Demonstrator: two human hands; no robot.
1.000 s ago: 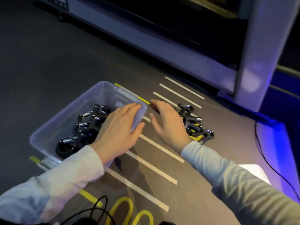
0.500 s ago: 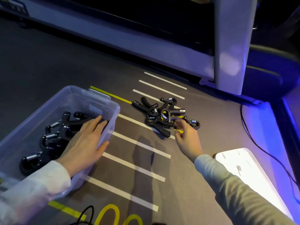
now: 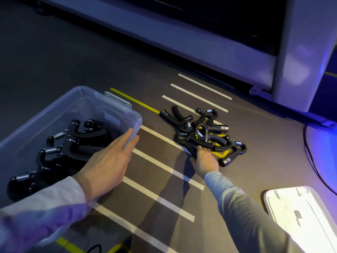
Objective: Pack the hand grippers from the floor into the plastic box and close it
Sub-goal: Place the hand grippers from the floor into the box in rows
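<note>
A clear plastic box [image 3: 102, 99] stands on the floor at the left, with several black hand grippers [image 3: 73, 141] inside. My left hand [image 3: 109, 159] lies flat with straight fingers against the box's near right wall. A pile of black hand grippers [image 3: 202, 132] with silver springs lies on the floor to the right of the box. My right hand [image 3: 205, 159] reaches into the pile's near edge, and its fingers curl round the handle of one gripper there. The white box lid [image 3: 300, 218] lies on the floor at the lower right.
White and yellow tape lines [image 3: 164, 165] mark the grey floor between box and pile. A white machine base [image 3: 200, 42] and post [image 3: 306, 52] run along the back. A black cable [image 3: 315, 161] curves down the right side; another cable [image 3: 94, 248] sits at the bottom edge.
My right hand has moved from the pile's right side to its near edge and closed on a gripper handle. My left hand has stayed on the box's wall.
</note>
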